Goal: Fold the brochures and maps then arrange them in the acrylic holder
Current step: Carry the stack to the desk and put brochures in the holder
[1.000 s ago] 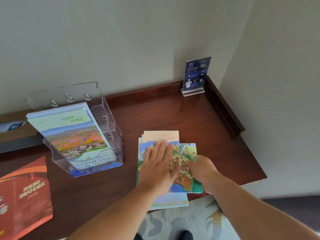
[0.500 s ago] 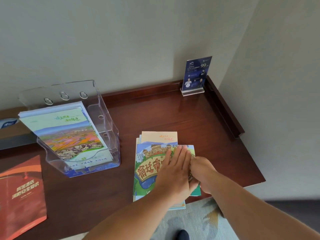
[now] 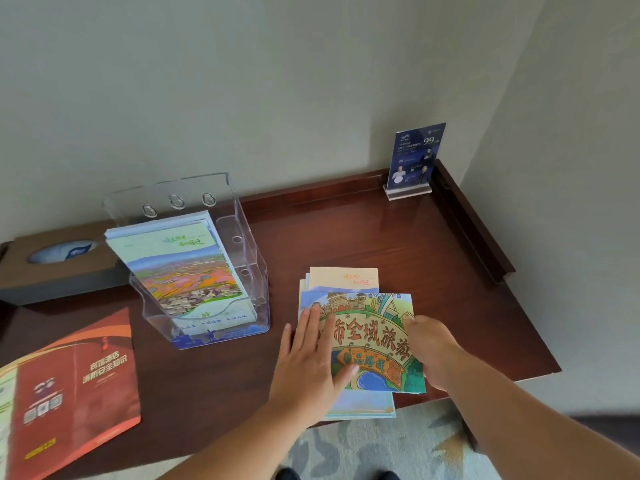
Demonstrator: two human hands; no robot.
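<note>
The head-worn wide-angle camera looks forward and down over the wooden desk [image 3: 346, 230] toward the wall corner [image 3: 505, 84], near enough that the left hand [image 3: 308, 362] and right hand [image 3: 433, 351] sit low in frame.

The clear holder [image 3: 250, 261] stands on the desk [image 3: 346, 230], open at the top, with leaflets [image 3: 183, 268] leaning inside. Right of the holder is a bare strip of desk where a hand can pass, up to the pile of maps [image 3: 367, 337]. Behind the holder the wall is close. Just left of the holder sits a tissue box [image 3: 59, 268]. Front left of the holder a red booklet [image 3: 76, 382] lies flat. Far right of the holder, in the back corner, stands a small sign [image 3: 414, 161], by the desk's raised edge [image 3: 478, 230].
</note>
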